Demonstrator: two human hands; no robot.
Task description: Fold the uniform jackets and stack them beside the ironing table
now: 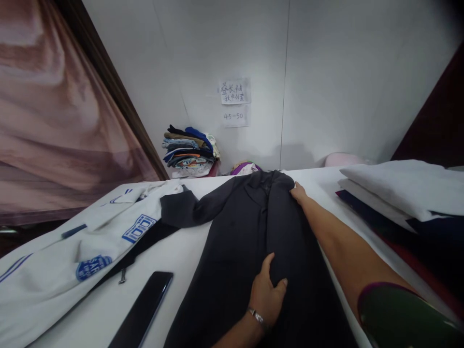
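A dark coat (232, 270) lies spread on the white table, its collar at the far end and one sleeve stretched out to the left. My right hand (298, 193) reaches to the coat's far right shoulder and grips the cloth at its edge. Over the middle of the coat's front is my left hand (267, 296), with a metal bracelet on its wrist. Its thumb and forefinger are apart, and no cloth shows between them; the other fingers are mostly hidden.
White garments with blue print (108, 246) cover the left side of the table (188, 241). A black phone-like slab (143, 309) lies nearer me. Folded clothes (190, 150) are piled at the back; another stack (402, 188) stands at right. Paper signs (235, 92) hang on the wall.
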